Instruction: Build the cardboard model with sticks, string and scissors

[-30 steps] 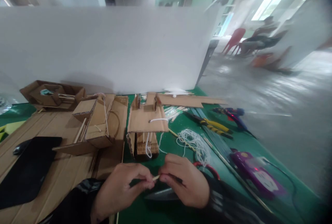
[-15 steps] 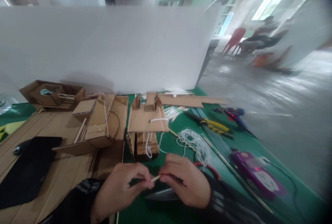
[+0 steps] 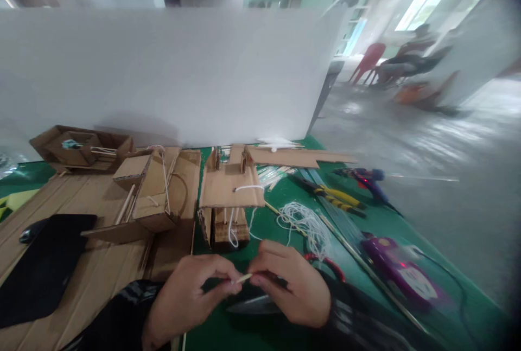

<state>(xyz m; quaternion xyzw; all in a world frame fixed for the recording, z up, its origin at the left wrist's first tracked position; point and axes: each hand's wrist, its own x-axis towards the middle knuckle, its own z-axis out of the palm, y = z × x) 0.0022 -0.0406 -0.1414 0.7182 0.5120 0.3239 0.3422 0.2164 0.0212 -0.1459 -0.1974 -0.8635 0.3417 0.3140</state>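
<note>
stick (image 3: pixel 245 278), pinched between both hands (image 3: pixel 189 290), above table (image 3: pixel 220 334)

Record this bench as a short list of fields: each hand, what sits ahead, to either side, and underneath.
Left hand: pinching one end of a small pale stick
Right hand: pinching the stick's other end
Ahead: cardboard structure with white cord
Right side: tangled white string, yellow-and-black pliers, purple power strip
Left side: black mat, more cardboard
Below hands: pointed grey blade, partly hidden
Surface: green tabletop
</note>
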